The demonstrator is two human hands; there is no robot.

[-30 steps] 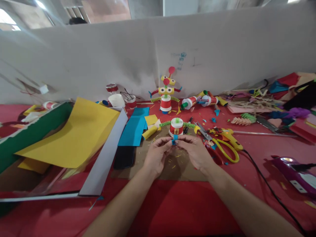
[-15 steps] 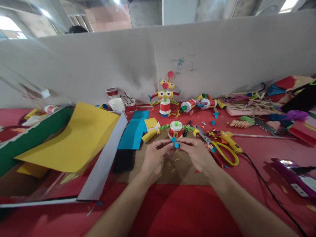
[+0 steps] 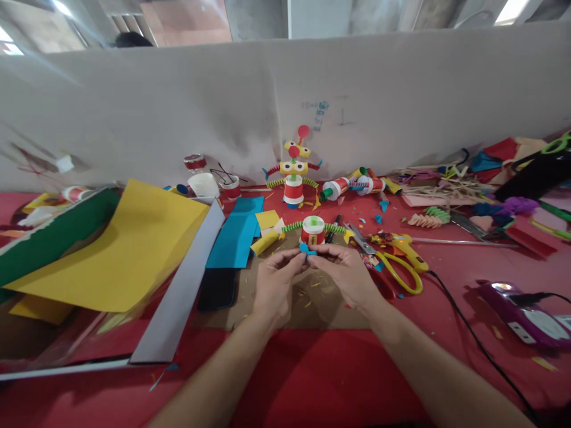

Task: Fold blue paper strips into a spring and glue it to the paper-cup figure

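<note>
Between the fingertips of both hands is a small piece of blue paper (image 3: 306, 249), pinched over the brown cardboard mat (image 3: 250, 312). My left hand (image 3: 277, 278) grips it from the left and my right hand (image 3: 345, 273) from the right; both are closed. Just behind the fingers stands a red-and-white paper cup figure (image 3: 313, 229) with green pleated arms and yellow hands, its lower part covered by my fingers. A yellow paper tube (image 3: 264, 243) lies left of the cup figure. Scissors with yellow handles (image 3: 399, 273) rest to the right.
A yellow glue gun (image 3: 410, 252) and a purple power strip (image 3: 521, 318) lie right. Blue paper (image 3: 236, 232), a dark phone (image 3: 217, 289) and a box with a large yellow sheet (image 3: 120, 249) are left. A taller cup figure (image 3: 293, 191) stands by the grey partition (image 3: 178, 113).
The blue paper piece has been turned slightly between my fingertips, and both hands still hold it. The whole view has shifted a little, so the table items appear further left.
</note>
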